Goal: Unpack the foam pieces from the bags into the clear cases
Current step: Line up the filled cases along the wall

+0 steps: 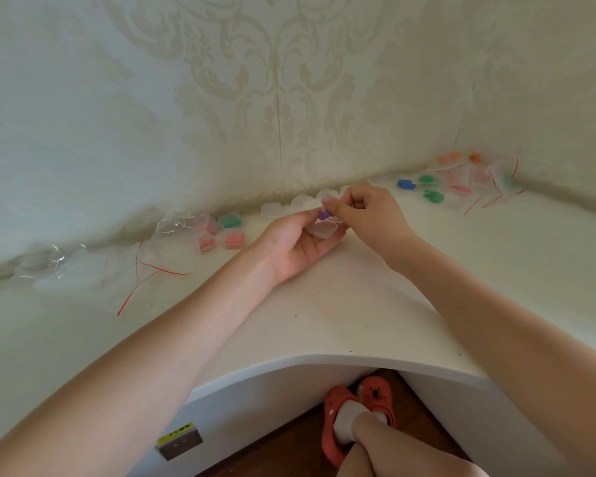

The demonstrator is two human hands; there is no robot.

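Right hand [365, 211] pinches the purple foam piece [323, 215]; left hand [300, 239] cradles a clear case [320, 230]. Likely feather-light and squashy, so hold its sides gently

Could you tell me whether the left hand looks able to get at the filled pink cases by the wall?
Probably yes: the pink cases lie just left of the left hand with bare counter between, but it holds a clear case now.
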